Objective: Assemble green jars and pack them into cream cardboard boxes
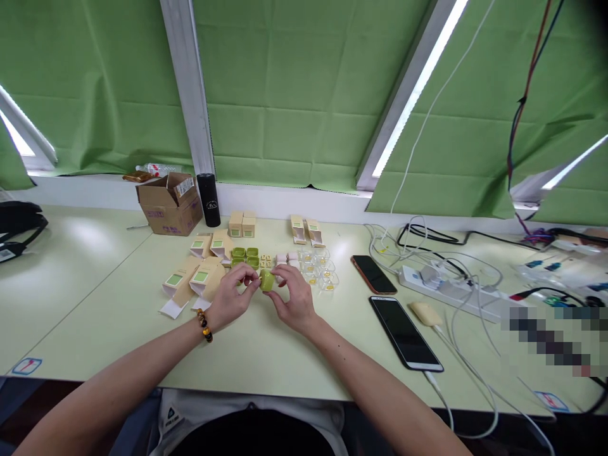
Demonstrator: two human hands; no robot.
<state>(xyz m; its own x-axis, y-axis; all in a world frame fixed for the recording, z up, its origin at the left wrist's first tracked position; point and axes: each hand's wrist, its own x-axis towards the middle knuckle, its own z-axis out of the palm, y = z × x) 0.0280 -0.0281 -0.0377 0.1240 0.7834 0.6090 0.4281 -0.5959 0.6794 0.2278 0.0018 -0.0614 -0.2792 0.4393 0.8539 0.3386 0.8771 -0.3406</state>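
Note:
In front of me my right hand (295,297) grips a small green plastic container (266,280) between thumb and fingers, tilted on its side. My left hand (236,288) is closed in a pinch at the container's left side; whatever its fingertips hold is too small to make out. Just beyond the hands sit several more green containers (246,253), several tiny yellow square pieces (266,258) and pale pink pieces (287,257), partly hidden by my fingers. To their right lie several clear plastic pieces with yellow centres (319,269).
Opened beige boxes with green labels (202,277) lie left of my hands, and closed ones (242,225) stand behind. Farther back are a cardboard box (171,209) and a black cylinder (209,200). Two phones (406,332), a power strip (451,294) and tangled cables occupy the right side.

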